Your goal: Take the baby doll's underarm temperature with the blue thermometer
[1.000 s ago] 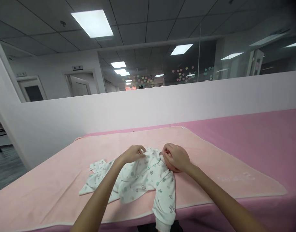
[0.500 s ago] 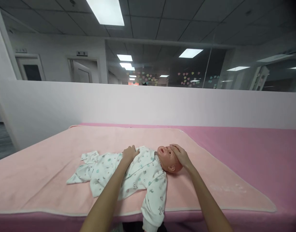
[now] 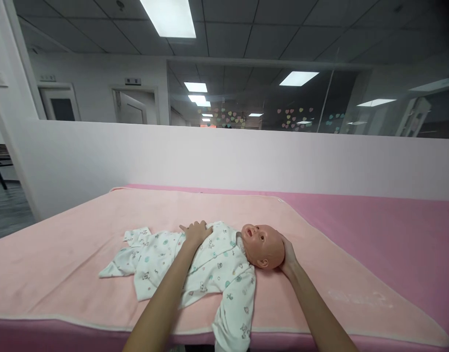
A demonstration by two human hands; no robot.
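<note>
Doll (image 3: 224, 259), lower centre of frame: bald brown head (image 3: 266, 247), mouth open, white outfit (image 3: 233, 288) with small print. Left hand (image 3: 198, 233) spread on torso; right hand (image 3: 289, 256) behind head, fingers hidden, grip undeterminable. Door sign (image 3: 132, 81), upper left: illegible.

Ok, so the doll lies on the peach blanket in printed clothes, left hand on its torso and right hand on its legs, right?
Not quite: the right hand is at the doll's head, not on its legs; the head camera view shows this. The rest holds: the doll lies on the peach blanket in printed clothes, left hand on its torso.
</note>
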